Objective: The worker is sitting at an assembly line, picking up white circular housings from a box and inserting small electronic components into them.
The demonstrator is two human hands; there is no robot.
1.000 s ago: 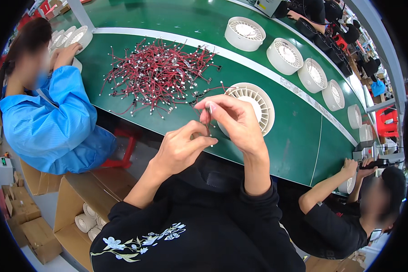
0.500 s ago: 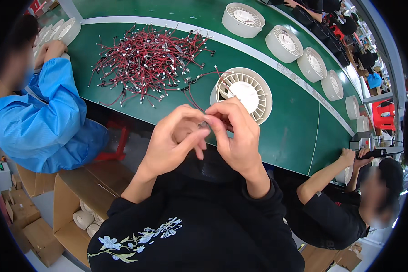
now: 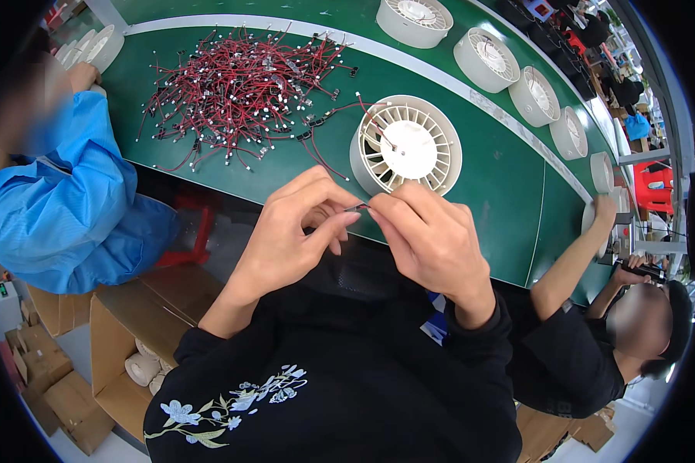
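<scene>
My left hand [image 3: 293, 235] and my right hand [image 3: 442, 241] meet at the fingertips in front of the table edge. Thumb and forefinger of each are pinched on a thin wire lead [image 3: 357, 207], dark with a touch of red; most of it is hidden by the fingers. Just beyond my right hand a round white fan housing [image 3: 409, 150] lies face up, showing slats around a flat hub. A red-and-black wire rests across its left rim. Left of it spreads a large pile of red-and-black wire leads [image 3: 235, 92] with small white connectors.
Several white fan housings [image 3: 486, 60] line the far strip beyond a pale rail [image 3: 409, 62]. A co-worker in a blue smock [image 3: 62, 201] sits at left, another in black [image 3: 579, 355] at right. An open carton [image 3: 116, 355] with white parts stands at lower left.
My right hand has turned and shifted right and slightly down, and the wire lead now shows between both hands' fingertips. The right co-worker's arm has reached farther up along the table.
</scene>
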